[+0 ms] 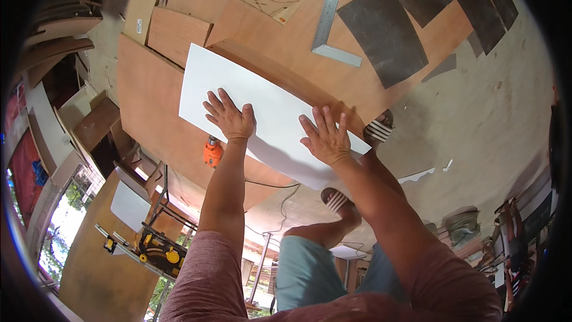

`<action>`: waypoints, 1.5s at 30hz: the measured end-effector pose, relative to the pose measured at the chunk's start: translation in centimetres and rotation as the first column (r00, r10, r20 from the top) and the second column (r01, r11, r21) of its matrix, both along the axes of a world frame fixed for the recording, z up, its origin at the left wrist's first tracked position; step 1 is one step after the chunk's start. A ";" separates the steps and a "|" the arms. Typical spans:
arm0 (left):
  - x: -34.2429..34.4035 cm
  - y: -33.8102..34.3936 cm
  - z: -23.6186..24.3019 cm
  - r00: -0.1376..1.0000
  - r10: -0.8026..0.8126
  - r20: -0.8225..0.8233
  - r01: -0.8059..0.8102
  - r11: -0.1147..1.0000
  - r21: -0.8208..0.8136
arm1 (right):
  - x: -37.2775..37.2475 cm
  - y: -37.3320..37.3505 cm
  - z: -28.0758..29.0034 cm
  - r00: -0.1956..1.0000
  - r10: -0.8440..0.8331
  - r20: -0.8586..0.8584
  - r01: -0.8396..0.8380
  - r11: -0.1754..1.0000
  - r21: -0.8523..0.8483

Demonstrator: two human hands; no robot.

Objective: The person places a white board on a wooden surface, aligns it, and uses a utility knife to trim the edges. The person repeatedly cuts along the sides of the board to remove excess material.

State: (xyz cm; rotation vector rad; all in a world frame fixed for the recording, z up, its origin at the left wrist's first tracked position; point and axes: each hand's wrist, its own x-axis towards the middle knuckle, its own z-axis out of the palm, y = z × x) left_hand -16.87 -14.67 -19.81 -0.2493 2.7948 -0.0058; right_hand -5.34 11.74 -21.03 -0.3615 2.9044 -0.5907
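Note:
A long white sheet [277, 107] lies slantwise in front of me, over brown plywood. My left hand [231, 116] rests flat on its left part, fingers spread. Toward the sheet's right end, my right hand [326, 137] presses down with the fingers apart. Neither hand grips anything. Just below the sheet's left part, near my left forearm, an orange power tool [213, 152] sits on the plywood, partly hidden by the sheet. What supports the sheet from beneath is mostly hidden.
Beyond the sheet, a metal try square [326, 30] and dark thin sheets [384, 36] lie on plywood [292, 42]. A cord [283, 206] runs across the floor near my sandalled foot [335, 198]. A yellow and black machine [164, 250] stands at lower left.

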 end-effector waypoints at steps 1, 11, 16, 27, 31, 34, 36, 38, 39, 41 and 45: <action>-0.1 -0.3 0.0 1.000 -0.006 0.030 0.006 1.000 0.001 | 0.0 0.0 -0.1 1.000 -0.009 0.008 0.009 1.000 -0.010; -1.9 -1.0 2.0 0.943 0.007 0.332 -0.026 0.998 0.054 | -0.1 0.1 -0.2 0.999 -0.047 0.027 0.048 0.998 -0.034; -2.1 -1.4 1.7 0.935 -0.020 0.354 0.001 0.999 0.054 | 0.0 -0.1 -0.2 0.998 -0.061 0.009 0.061 0.998 -0.026; -10.0 -4.9 2.9 0.990 0.093 -0.105 -0.074 0.983 0.168 | 0.4 0.2 0.2 0.995 -0.073 0.071 0.069 0.996 0.063; -15.0 -10.9 1.0 0.944 0.269 0.192 -0.330 0.736 0.592 | -0.5 0.1 1.8 0.983 -0.151 0.102 0.155 0.988 -0.026; -16.9 -10.7 2.0 0.914 0.275 0.298 -0.392 0.788 0.474 | -1.2 0.2 2.5 0.973 -0.201 0.111 0.210 0.975 -0.072; -16.8 -10.9 1.8 0.918 0.263 0.297 -0.383 0.783 0.489 | -0.9 0.3 3.0 0.966 -0.220 0.135 0.233 0.969 -0.085; -16.7 -11.0 1.7 0.921 0.263 0.286 -0.378 0.776 0.505 | -0.4 0.6 2.9 0.968 -0.209 0.142 0.226 0.967 -0.117; -16.7 -10.8 1.7 0.923 0.265 0.277 -0.376 0.771 0.513 | -0.3 0.8 2.9 0.968 -0.206 0.145 0.225 0.965 -0.131; -16.8 -10.5 1.9 0.925 0.264 0.274 -0.374 0.767 0.521 | -0.1 1.3 2.8 0.971 -0.197 0.133 0.218 0.961 -0.171; -16.5 -10.2 2.3 0.917 0.253 0.308 -0.389 0.734 0.557 | 0.1 1.6 3.4 0.967 -0.217 0.132 0.239 0.952 -0.189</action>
